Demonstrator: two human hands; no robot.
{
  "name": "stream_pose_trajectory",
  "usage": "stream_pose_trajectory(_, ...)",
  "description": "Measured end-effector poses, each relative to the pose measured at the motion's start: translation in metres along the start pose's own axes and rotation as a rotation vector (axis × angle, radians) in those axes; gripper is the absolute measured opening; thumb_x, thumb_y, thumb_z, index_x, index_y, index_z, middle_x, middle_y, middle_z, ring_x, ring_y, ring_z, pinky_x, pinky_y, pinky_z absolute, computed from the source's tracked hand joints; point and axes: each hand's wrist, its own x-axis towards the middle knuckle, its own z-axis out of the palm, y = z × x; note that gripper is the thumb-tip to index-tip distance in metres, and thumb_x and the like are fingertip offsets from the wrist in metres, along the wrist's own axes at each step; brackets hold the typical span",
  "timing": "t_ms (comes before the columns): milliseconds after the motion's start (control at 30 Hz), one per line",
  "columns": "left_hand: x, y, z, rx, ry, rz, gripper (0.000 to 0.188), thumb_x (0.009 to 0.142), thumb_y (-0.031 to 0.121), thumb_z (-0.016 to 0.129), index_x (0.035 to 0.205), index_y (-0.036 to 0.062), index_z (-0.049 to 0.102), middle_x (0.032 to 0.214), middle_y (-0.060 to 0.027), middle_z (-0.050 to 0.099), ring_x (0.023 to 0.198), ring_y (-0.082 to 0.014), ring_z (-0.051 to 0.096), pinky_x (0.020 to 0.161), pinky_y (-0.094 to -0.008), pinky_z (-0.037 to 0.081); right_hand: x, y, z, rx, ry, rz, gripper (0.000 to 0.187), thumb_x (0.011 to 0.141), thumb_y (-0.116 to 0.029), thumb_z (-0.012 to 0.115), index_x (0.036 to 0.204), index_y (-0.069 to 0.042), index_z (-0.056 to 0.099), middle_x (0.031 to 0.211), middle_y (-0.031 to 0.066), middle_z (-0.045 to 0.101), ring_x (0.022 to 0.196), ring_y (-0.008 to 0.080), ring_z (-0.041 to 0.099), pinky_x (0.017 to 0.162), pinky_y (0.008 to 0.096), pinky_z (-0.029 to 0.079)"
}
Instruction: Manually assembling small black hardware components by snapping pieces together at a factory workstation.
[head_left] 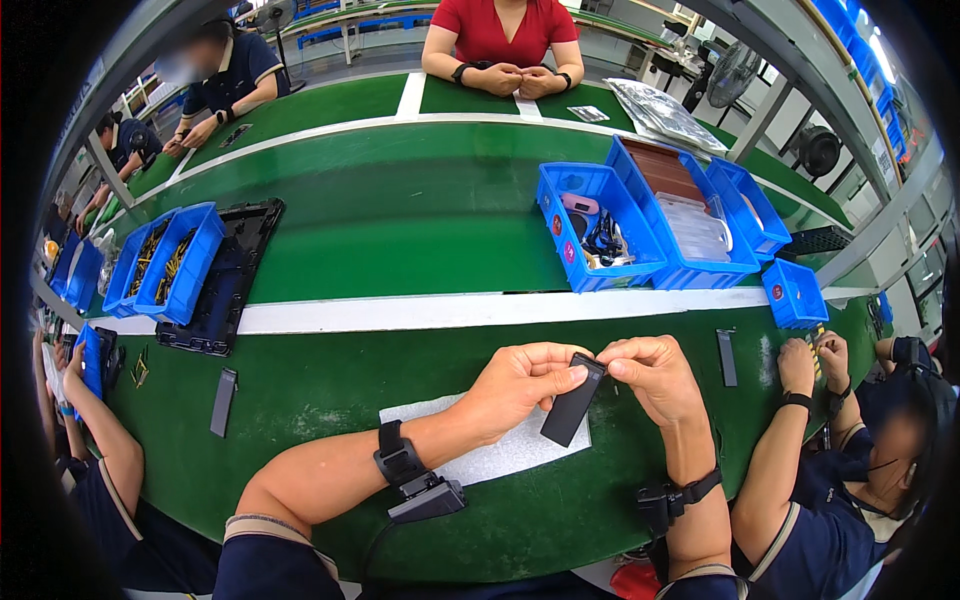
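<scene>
Dark sleeves (275, 560); left hand (515, 388) clasps black bar (572, 410); right hand (650, 378) pinched at far end, hold unclear.

Bright, cool-white light falls fairly evenly over my green tabletop (310, 380), leaving a pale, glossy sheen on its far stretch. At upper right, a white light strip (882, 57) glows. My left hand (515, 388) and right hand (650, 378) look reasonably sharp. Straight edges bow toward a rounded, black rim; two co-workers' heads (895, 430) are smeared into blur.
</scene>
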Motion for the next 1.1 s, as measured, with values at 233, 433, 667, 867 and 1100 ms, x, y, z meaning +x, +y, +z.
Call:
stream_pose_trajectory(233, 0.0, 0.0, 0.001, -0.032, 0.003, -0.008, 0.023, 0.085, 0.019, 0.06, 0.102, 0.0046, 0.062, 0.082, 0.0021, 0.061, 0.064, -0.0009, 0.048, 0.053, -0.0151, 0.035, 0.0, -0.003, 0.005, -0.087, 0.017, -0.058, 0.008, 0.074, -0.001, 0.065, 0.08, 0.005, 0.066, 0.078, 0.0112, 0.064, 0.072, 0.0148, 0.055, 0.068, 0.0263, 0.044)
stream_pose_trajectory(433, -0.001, 0.001, 0.002, -0.063, 0.004, -0.014, 0.022, 0.085, 0.018, 0.06, 0.102, 0.0045, 0.061, 0.082, 0.0022, 0.061, 0.064, -0.0006, 0.048, 0.052, -0.0143, 0.035, 0.002, -0.001, 0.006, -0.129, -0.013, -0.16, 0.009, 0.076, -0.003, 0.064, 0.083, 0.003, 0.067, 0.075, 0.0068, 0.063, 0.068, 0.0104, 0.054, 0.066, 0.0237, 0.043)
stream_pose_trajectory(667, -0.001, 0.0, 0.001, -0.084, 0.017, -0.017, 0.021, 0.085, 0.018, 0.059, 0.102, 0.0061, 0.062, 0.081, 0.004, 0.061, 0.064, 0.0003, 0.047, 0.053, -0.0149, 0.035, 0.002, -0.001, 0.012, -0.121, 0.039, -0.16, 0.007, 0.075, 0.0, 0.063, 0.08, 0.004, 0.065, 0.074, 0.0095, 0.063, 0.07, 0.0144, 0.053, 0.065, 0.0261, 0.042)
stream_pose_trajectory(867, -0.001, 0.001, -0.001, -0.073, 0.024, -0.018, 0.021, 0.085, 0.017, 0.06, 0.102, 0.0056, 0.062, 0.081, 0.0031, 0.061, 0.064, -0.0005, 0.048, 0.053, -0.015, 0.036, 0.004, 0.003, 0.012, -0.137, 0.021, -0.201, 0.009, 0.077, -0.002, 0.063, 0.084, 0.003, 0.066, 0.075, 0.0068, 0.063, 0.069, 0.0094, 0.055, 0.064, 0.0222, 0.043)
stream_pose_trajectory(1100, -0.001, 0.004, 0.001, 0.007, 0.023, 0.016, 0.021, 0.084, 0.014, 0.06, 0.102, 0.0039, 0.062, 0.084, 0.0001, 0.063, 0.067, -0.0021, 0.052, 0.056, -0.0151, 0.039, 0.001, -0.004, 0.009, -0.104, -0.011, -0.171, 0.01, 0.077, -0.001, 0.063, 0.086, 0.003, 0.066, 0.078, 0.0072, 0.064, 0.071, 0.011, 0.056, 0.067, 0.0228, 0.044)
